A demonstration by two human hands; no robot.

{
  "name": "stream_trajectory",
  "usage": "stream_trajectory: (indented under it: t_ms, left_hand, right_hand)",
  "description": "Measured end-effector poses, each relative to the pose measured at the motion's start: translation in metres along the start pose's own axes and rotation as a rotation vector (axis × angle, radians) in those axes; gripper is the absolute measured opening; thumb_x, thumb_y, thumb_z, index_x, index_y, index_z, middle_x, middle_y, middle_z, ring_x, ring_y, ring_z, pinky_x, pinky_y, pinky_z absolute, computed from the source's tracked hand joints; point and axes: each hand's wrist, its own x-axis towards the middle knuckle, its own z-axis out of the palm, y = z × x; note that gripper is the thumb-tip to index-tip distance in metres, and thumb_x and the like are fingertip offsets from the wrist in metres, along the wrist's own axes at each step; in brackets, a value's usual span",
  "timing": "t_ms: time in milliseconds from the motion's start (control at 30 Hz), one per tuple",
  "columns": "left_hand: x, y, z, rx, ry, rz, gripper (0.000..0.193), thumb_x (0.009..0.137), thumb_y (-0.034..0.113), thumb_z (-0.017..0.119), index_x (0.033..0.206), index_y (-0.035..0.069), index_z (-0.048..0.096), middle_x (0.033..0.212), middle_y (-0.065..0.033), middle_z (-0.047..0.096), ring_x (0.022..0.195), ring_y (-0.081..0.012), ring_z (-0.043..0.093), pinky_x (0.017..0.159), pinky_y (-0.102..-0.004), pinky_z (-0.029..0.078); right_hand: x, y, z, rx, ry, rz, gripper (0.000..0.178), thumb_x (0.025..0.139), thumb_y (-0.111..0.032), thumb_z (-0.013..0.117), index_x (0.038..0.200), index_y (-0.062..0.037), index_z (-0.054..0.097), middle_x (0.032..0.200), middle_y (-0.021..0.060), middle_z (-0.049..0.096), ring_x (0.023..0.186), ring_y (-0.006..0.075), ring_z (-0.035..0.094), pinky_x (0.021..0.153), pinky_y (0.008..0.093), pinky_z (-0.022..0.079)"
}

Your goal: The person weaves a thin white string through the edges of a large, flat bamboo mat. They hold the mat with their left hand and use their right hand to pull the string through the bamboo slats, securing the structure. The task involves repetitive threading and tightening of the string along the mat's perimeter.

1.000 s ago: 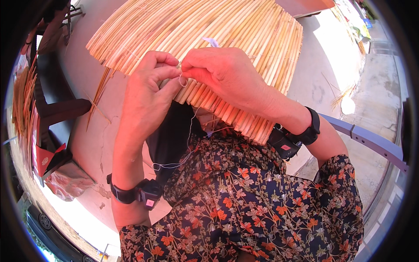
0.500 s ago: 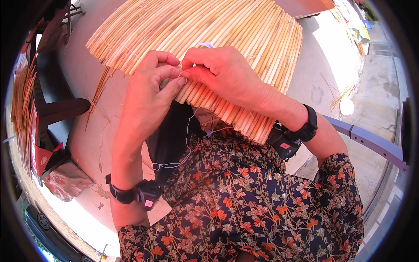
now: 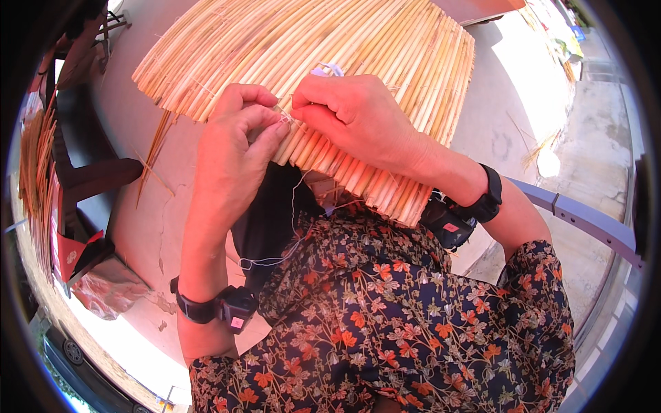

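A mat of pale yellow reeds (image 3: 289, 41) lies across my lap and reaches away from me, its stalks side by side. At its near left edge, my left hand (image 3: 237, 141) is closed, with thumb and forefinger pinching white string (image 3: 284, 118) against the reed ends. My right hand (image 3: 361, 117) rests over the mat just to the right, its thumb and finger pressed together on the string; the fingertips partly hide it. A loose length of string (image 3: 265, 261) hangs below the edge and loops beside my dark patterned shirt. Beyond my right hand a small white-purple bundle (image 3: 327, 70) sits on the mat.
Loose reeds (image 3: 157, 151) lie on the floor to the left, near a dark chair-like frame (image 3: 103, 172). More brown stalks (image 3: 36, 165) stand at the far left. A grey curved metal bar (image 3: 585, 224) runs along the right. Crumpled plastic (image 3: 110, 286) lies at lower left.
My right hand has drawn slightly away from my left fingertips, opening a small gap with string showing in it. The white-purple bundle shows more. My left hand stays nearly in place.
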Motion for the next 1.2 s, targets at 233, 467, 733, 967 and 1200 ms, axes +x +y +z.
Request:
stream_trajectory:
  t_ms: [233,467,733,967,1200]
  left_hand:
    - [0.001,0.003,-0.002,0.018,-0.010,-0.016,0.013,0.090,0.005,0.071,0.093,-0.007,0.071,0.113,-0.0097,0.062,0.096,-0.0196,0.064,0.081,-0.0301,0.052]
    - [0.000,0.003,0.000,0.034,0.019,-0.001,0.013,0.090,0.005,0.072,0.094,-0.008,0.072,0.112,-0.0098,0.062,0.097,-0.0203,0.064,0.085,-0.0306,0.051]
    - [-0.001,0.000,0.000,-0.067,0.027,-0.023,0.014,0.090,0.004,0.071,0.096,-0.009,0.074,0.113,-0.0093,0.062,0.098,-0.0189,0.065,0.087,-0.0295,0.050]
    - [0.001,-0.002,-0.003,-0.137,-0.013,-0.056,0.017,0.092,0.006,0.070,0.097,-0.010,0.074,0.114,-0.0084,0.061,0.098,-0.0175,0.065,0.086,-0.0287,0.051]
    - [0.002,0.001,-0.005,-0.080,-0.030,-0.071,0.018,0.091,0.007,0.071,0.098,-0.010,0.074,0.115,-0.0083,0.062,0.100,-0.0183,0.065,0.087,-0.0297,0.051]
  right_hand:
    - [0.001,-0.002,0.001,0.046,0.042,0.006,0.014,0.092,-0.022,0.067,0.088,-0.0091,0.066,0.074,0.0137,0.067,0.072,0.0374,0.067,0.062,0.0457,0.052]
    - [0.003,-0.007,-0.008,-0.107,-0.096,0.051,0.013,0.091,-0.023,0.066,0.089,-0.0098,0.067,0.072,0.0139,0.066,0.072,0.0374,0.067,0.063,0.0459,0.052]
    - [-0.014,-0.001,-0.006,-0.272,-0.009,-0.221,0.007,0.089,-0.021,0.069,0.090,-0.0139,0.068,0.076,0.0046,0.065,0.071,0.0283,0.068,0.059,0.0405,0.054]
    - [-0.017,0.007,-0.004,-0.304,-0.017,-0.194,0.013,0.088,-0.021,0.070,0.100,-0.0199,0.076,0.077,0.0003,0.064,0.072,0.0244,0.069,0.058,0.0398,0.054]
    - [-0.018,0.004,-0.008,-0.242,-0.017,-0.180,0.021,0.089,-0.020,0.070,0.108,-0.0235,0.078,0.077,-0.0001,0.064,0.071,0.0243,0.068,0.058,0.0393,0.053]
